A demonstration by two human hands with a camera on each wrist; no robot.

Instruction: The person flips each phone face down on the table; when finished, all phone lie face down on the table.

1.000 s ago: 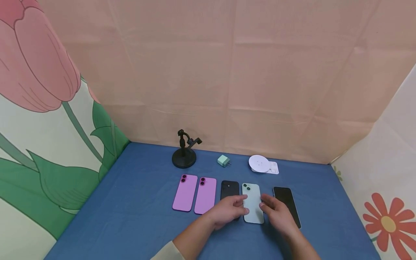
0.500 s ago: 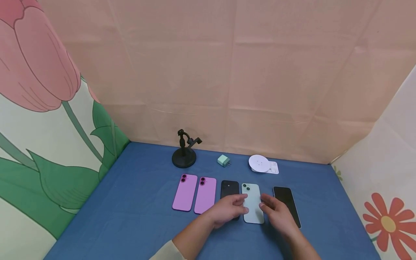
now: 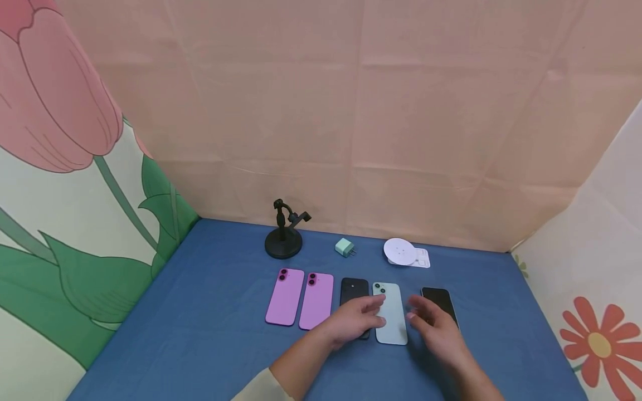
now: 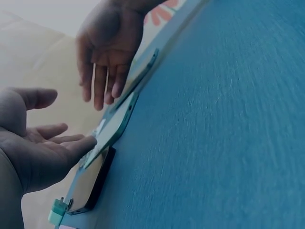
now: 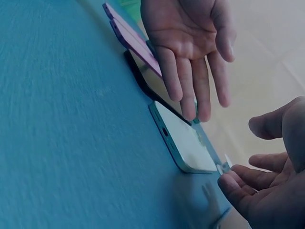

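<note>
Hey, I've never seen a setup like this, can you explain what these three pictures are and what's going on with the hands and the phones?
One person wears three cameras: one on the head looking down, one on each wrist. On the blue table lie five phones in a row: two pink phones, a black phone, a pale green phone and a dark phone. Behind stand a black stand, a green charger plug and a white round pad. The left hand and right hand are open either side of the pale green phone, holding nothing.

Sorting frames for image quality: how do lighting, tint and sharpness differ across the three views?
Head view: even, bright, sharp light; pale green phone casts almost no shadow. Left wrist view: dim, blue-tinted, left hand soft. Right wrist view: equally dim, right hand blurred.
</note>
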